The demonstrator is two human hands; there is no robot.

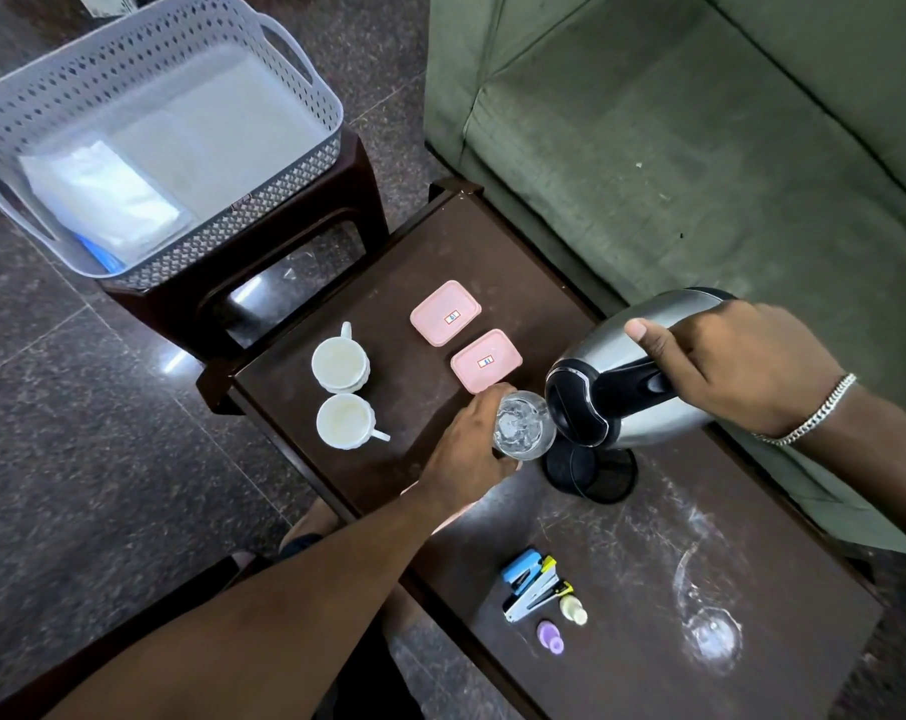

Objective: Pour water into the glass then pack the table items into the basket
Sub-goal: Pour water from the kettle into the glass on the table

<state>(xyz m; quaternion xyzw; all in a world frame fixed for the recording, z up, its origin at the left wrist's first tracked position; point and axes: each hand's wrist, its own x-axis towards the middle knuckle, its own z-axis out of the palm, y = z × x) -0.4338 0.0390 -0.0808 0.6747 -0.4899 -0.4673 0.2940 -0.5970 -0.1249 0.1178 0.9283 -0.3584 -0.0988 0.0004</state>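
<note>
My right hand [736, 363] grips the black handle of a steel kettle [627, 376], tilted with its spout over a clear glass [523, 426]. Water shows inside the glass. My left hand [466, 444] wraps around the glass on the dark brown table [648, 641]. Two white cups [339, 363] [345, 420] stand to the left of the glass. Two pink lidded boxes [444, 312] [486, 360] lie behind it. A grey perforated basket [284, 111] sits on a dark stool [284, 262] at the far left, with a white packet [102, 197] inside.
The kettle's black base [591, 472] sits on the table under the kettle. Near the front lie a blue stapler [531, 584], a small yellowish bottle [573, 608] and a purple cap [550, 636]. A second clear glass [710, 636] stands at the front right. A green sofa [700, 148] borders the table.
</note>
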